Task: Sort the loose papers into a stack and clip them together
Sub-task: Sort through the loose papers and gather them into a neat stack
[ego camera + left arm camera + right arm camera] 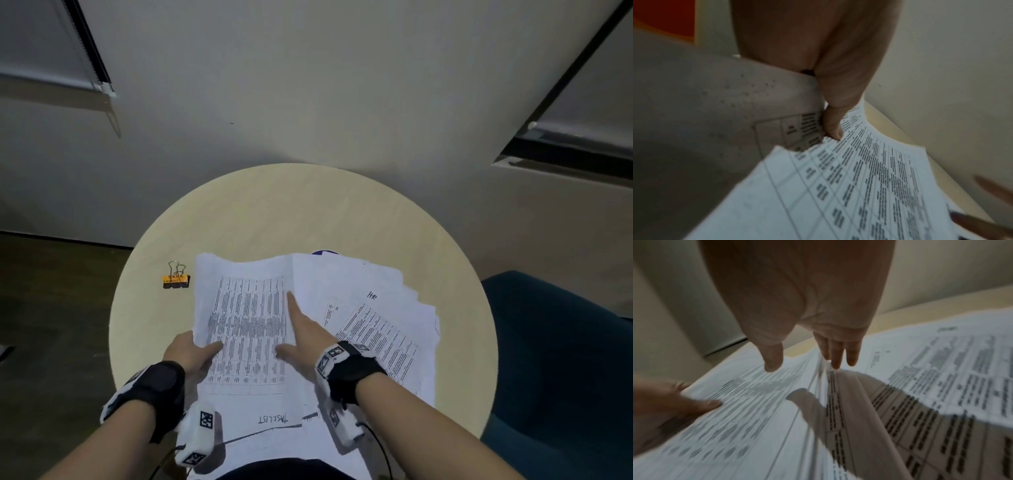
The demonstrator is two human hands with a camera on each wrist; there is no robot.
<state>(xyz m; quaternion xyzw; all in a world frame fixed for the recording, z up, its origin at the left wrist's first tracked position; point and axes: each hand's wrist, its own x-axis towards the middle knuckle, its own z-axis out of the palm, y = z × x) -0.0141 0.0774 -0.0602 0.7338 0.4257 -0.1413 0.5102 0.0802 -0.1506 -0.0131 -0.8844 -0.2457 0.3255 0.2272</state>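
**Two hands on a pile of papers**

On the left side of the round table [308,212] sits an orange binder clip [175,280]. Its two wire handles stick up. It lies just beside the papers but does not touch them, and no hand is on it.

Next to it, in the middle, is a printed sheet [250,329] full of small rows of words. The left hand [191,353] holds this sheet by its near left edge. The thumb lies on top and the fingers curl under, so the paper is pinched between them. From the left wrist view the sheet bends up from the pile.

The right hand [301,339] rests on the right edge of the same sheet. Its fingers are straight and spread, and the thumb points left. It grips nothing.

To the right, more loose papers [387,329] lie fanned out, with uneven edges. One sheet has "HR" written on it. A near sheet says "TASKLIST".

A dark blue chair [561,359] stands at the far right.
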